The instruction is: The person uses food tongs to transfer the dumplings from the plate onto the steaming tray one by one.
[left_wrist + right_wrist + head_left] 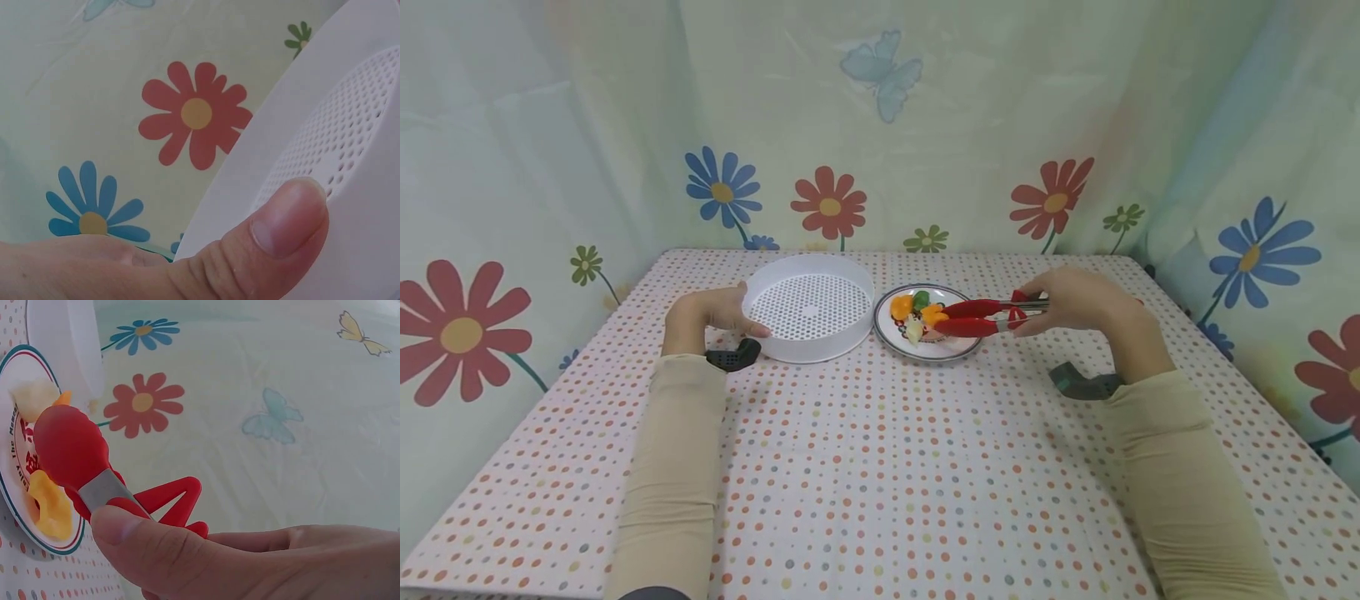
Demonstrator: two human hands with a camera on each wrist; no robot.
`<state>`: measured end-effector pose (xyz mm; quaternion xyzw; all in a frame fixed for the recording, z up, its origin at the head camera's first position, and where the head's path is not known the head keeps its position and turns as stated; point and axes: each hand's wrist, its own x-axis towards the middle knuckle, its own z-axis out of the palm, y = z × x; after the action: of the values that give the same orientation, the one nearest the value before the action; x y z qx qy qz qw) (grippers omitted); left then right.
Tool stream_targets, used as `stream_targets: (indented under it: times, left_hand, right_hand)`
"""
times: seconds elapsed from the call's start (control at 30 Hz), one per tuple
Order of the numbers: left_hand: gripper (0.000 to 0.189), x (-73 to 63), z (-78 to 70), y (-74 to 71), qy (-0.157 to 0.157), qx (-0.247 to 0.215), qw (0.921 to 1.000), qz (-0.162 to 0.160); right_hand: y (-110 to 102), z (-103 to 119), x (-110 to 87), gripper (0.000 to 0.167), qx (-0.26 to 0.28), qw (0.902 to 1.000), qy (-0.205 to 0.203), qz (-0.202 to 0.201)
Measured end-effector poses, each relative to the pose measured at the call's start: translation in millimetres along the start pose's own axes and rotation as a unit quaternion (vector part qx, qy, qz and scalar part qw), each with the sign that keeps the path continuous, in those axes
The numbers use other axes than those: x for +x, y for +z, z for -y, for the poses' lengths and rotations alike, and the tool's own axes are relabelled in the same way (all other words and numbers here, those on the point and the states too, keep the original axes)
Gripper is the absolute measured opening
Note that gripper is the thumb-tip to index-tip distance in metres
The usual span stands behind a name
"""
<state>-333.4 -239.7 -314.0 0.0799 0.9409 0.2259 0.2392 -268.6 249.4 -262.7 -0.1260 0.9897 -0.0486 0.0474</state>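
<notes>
My left hand (724, 310) pinches the near-left wall of a round white sieve (808, 352), thumb over the rim and fingers outside. In the left wrist view the thumb (290, 219) lies against the sieve's inner side, near its perforated bottom. My right hand (1071, 302) grips red-tipped metal tongs (981, 325), which reach leftward over a round plate (951, 348). Their heads (72, 440) are close together at an orange piece (934, 315) on the plate. Beside it lie another orange piece (901, 307), a green piece (921, 299) and a pale piece (913, 330).
The plate stands just right of the sieve, on a dotted tablecloth (850, 483). A flower-printed curtain (970, 125) encloses the table's back and sides. Dark wrist devices (733, 356) sit below both hands.
</notes>
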Motion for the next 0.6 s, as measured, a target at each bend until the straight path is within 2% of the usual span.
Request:
stream_targets:
  times: [0.37, 0.6]
  left_hand:
    - [0.116, 3.8, 1.1, 4.0, -0.011, 0.015, 0.9998, -0.003]
    - [0.113, 2.5, 0.5, 0.4, -0.014, 0.016, 0.9998, -0.006]
  right_hand:
    - [-0.6, -5.1, -2.8, 0.081, 0.016, 0.9994, -0.006, -0.030]
    - [-1.8, -4.7, -0.2, 0.079, 0.009, 0.9993, 0.002, -0.035]
